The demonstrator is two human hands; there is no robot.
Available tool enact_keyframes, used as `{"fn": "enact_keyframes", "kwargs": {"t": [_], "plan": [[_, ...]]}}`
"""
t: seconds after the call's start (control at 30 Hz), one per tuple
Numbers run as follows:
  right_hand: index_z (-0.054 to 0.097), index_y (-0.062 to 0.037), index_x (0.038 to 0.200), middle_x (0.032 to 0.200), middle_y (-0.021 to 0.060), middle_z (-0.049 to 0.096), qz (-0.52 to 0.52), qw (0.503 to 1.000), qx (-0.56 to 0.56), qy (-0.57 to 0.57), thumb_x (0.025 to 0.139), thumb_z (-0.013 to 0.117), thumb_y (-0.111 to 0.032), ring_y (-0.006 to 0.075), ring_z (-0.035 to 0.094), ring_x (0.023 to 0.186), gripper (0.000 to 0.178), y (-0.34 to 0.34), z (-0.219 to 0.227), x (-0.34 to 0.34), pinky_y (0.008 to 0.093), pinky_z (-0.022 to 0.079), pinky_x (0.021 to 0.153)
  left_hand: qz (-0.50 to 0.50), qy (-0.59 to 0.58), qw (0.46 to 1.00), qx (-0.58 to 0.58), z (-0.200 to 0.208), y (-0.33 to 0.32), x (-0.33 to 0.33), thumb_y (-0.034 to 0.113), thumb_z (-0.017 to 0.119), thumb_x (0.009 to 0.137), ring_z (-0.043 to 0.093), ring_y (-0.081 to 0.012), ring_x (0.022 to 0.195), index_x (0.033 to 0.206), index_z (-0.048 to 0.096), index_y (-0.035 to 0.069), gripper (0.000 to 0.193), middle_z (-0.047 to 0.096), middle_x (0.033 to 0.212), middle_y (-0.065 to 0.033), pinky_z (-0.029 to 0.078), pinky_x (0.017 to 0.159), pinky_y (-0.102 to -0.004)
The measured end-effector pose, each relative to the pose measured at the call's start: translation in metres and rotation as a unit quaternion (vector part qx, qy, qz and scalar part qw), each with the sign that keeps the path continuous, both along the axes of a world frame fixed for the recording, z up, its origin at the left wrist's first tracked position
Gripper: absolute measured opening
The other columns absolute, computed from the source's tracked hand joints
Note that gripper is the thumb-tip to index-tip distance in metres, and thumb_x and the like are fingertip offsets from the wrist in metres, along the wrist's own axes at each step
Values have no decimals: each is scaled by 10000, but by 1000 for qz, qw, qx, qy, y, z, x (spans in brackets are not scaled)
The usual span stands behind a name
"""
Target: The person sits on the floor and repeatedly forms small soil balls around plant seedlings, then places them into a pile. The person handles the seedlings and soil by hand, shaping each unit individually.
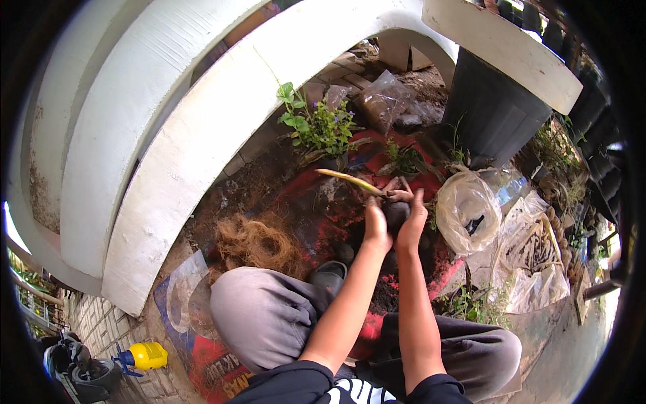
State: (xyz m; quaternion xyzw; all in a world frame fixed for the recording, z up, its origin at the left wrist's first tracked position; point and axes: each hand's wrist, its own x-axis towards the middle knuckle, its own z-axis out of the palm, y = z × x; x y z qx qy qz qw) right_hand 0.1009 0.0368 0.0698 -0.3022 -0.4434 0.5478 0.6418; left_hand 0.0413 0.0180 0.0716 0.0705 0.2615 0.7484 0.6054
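My left hand (pixel 377 225) and my right hand (pixel 412 222) are cupped together around a dark ball of soil (pixel 397 214), their fingers meeting on its far side. A pale yellow-green plant shoot (pixel 350 179) with a pointed tip sticks out from the hands toward the left; its base is hidden by the fingers. Below the hands lies a red sheet (pixel 441 271) strewn with dark soil. To the left sits a loose heap of brown coconut fibre (pixel 259 244).
A leafy plant with small purple flowers (pixel 326 128) stands beyond the hands, near a white curved structure (pixel 182 155). On the right are a large black pot (pixel 494 111), an open clear plastic bag (pixel 464 202) and a dirty sack (pixel 531 262). A yellow spray bottle (pixel 148 355) lies lower left.
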Motion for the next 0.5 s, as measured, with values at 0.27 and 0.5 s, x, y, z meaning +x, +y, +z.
{"fn": "enact_keyframes", "kwargs": {"t": [0.27,0.5], "plan": [[777,-153,940,1130,13,721,-80,873,290,-384,834,702,-261,369,411,1402,169,-30,46,-9,616,124,1189,-22,77,995,59,24,-24,-37,871,191,862,512,-242,1278,1522,287,62,1048,459,1444,-115,420,1092,-393],[730,-66,800,844,77,718,-148,888,298,-318,839,589,-200,344,587,1178,198,-38,38,-7,556,182,1183,-76,117,989,-55,49,-36,-25,887,281,841,613,-162,968,1249,526,14,994,618,1081,-89,522,866,-315]]}}
